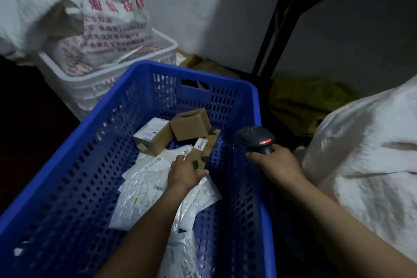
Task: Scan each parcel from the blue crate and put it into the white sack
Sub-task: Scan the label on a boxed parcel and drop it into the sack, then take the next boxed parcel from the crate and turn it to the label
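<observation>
The blue crate (74, 165) fills the lower middle of the view and holds several parcels. Inside it, my left hand (184, 173) grips a flat brown box with a leaf print (206, 149) by its near end. Behind it lie two small cardboard boxes (189, 124) and, in front, several white plastic mailers (144, 192). Just outside the crate's right wall, my right hand (274, 165) holds a black barcode scanner (257, 139) with its red light on, pointing toward the crate. A white sack (370, 153) bulges at the right edge.
A white plastic crate (94, 83) stands behind the blue one, with a white printed sack (112, 18) holding cardboard in it. Yellow bags (309, 99) lie on the floor at the back right. A black metal frame (279, 18) leans against the wall.
</observation>
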